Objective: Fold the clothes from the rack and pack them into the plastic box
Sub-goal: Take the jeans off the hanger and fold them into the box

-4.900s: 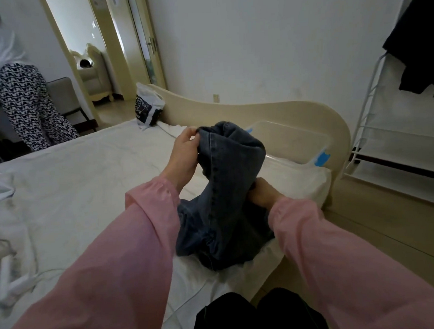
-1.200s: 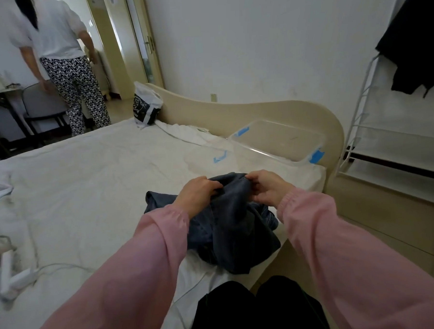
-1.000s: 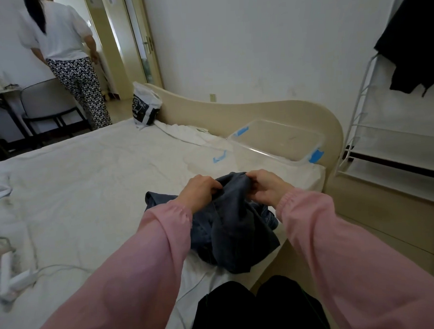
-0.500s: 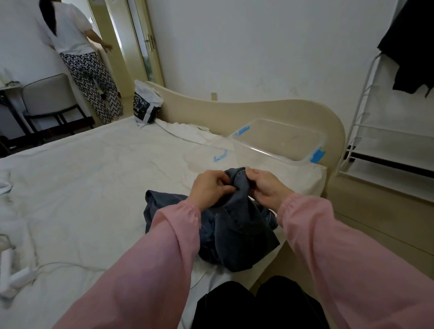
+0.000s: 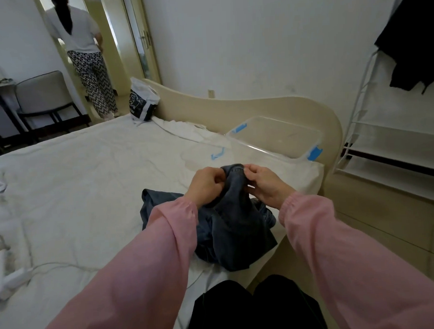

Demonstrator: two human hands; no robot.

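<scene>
Because heaped unfolded just short of the plastic box (image 5: 268, 148), holding up the jeans (image 5: 234, 228) by one edge, pinched in curled fingers of left hand (image 5: 205, 186) and right hand (image 5: 264, 184), likely to shake flat.

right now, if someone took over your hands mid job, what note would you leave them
Left hand: grips the top edge of the dark jeans.
Right hand: pinches the same edge, close beside it.
Jeans: bunched on the bed corner, not folded yet.
Plastic box: open, on the bed by the headboard, looks empty.
Done: nothing packed that shows.
Left: fold and pack the jeans; a black garment hangs on the rack.
</scene>
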